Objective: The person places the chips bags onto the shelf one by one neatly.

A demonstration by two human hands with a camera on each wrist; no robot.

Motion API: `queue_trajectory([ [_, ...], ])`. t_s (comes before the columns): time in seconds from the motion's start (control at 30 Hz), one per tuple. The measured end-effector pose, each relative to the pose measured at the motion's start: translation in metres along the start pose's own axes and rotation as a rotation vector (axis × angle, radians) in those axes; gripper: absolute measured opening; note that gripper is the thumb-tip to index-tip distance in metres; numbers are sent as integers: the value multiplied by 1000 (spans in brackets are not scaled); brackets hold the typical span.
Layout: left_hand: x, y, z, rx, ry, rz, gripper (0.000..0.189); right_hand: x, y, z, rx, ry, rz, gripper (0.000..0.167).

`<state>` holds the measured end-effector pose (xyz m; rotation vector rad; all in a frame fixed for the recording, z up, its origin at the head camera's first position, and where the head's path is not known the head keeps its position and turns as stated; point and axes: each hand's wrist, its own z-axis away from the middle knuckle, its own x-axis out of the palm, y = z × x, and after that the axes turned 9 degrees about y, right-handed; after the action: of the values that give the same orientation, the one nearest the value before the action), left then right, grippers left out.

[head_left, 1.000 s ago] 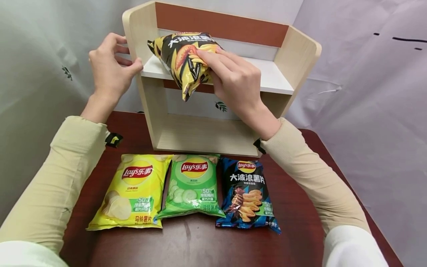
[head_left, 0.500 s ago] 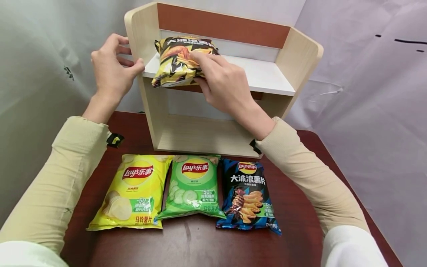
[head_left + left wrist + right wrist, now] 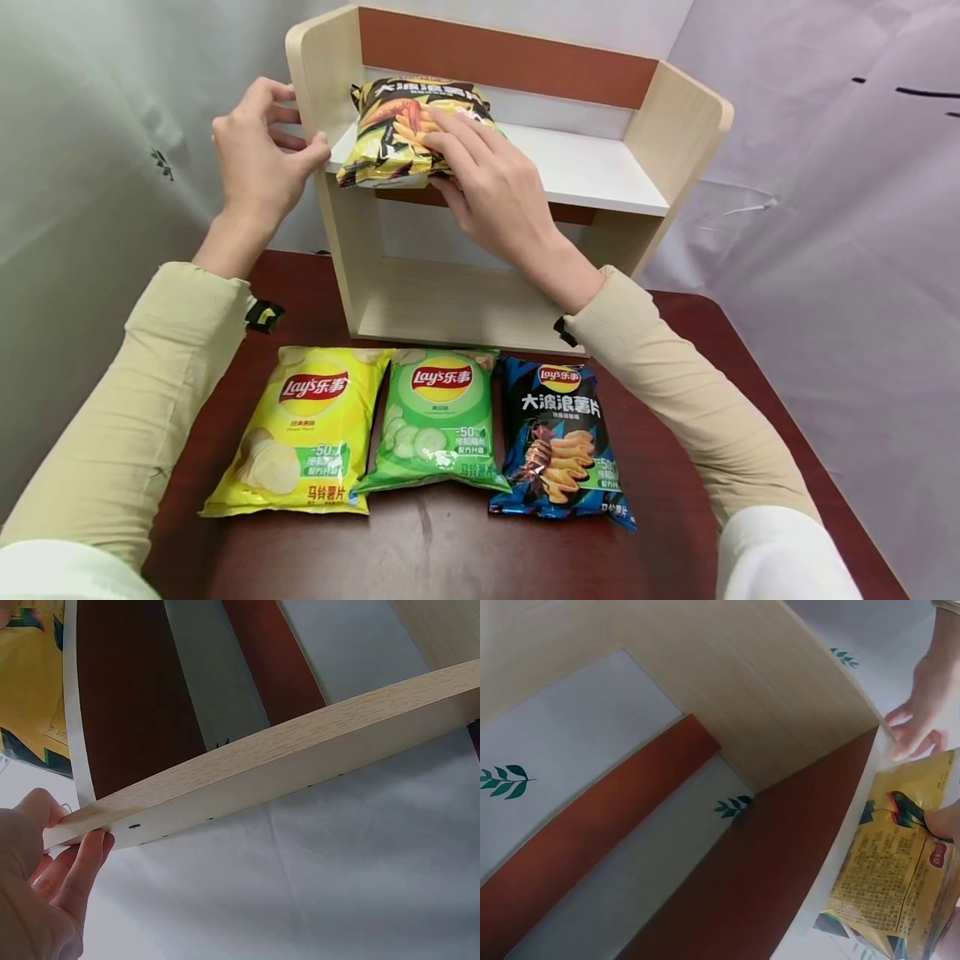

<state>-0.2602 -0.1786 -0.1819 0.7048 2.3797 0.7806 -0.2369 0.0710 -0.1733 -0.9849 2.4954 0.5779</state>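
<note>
The black-and-yellow chip bag [image 3: 401, 137] is gripped by the right hand [image 3: 498, 183], fingers laid over its front, thumb set lower. It lies left of and beyond those fingertips, at the front of the white shelf [image 3: 592, 171]. By the left hand [image 3: 262, 162], the side panel [image 3: 324, 62] is grasped, the bag being just right of its fingers. Pictured fries and white lettering are borne on the glossy, creased face. The bag's right part is covered; whether its underside touches the shelf cannot be told.
</note>
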Motion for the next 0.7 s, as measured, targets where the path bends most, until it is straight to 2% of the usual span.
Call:
queue_trajectory([
  [0.2,0,1,1,11,7,5,36,4,4,-4,-26,-9,3,32],
  [0.43,0,1,2,7,11,2,36,8,9,-4,-45,-31,96,34],
  [0.7,0,2,3,-2,12,11,36,13,13,-2,5,-109,106,42],
])
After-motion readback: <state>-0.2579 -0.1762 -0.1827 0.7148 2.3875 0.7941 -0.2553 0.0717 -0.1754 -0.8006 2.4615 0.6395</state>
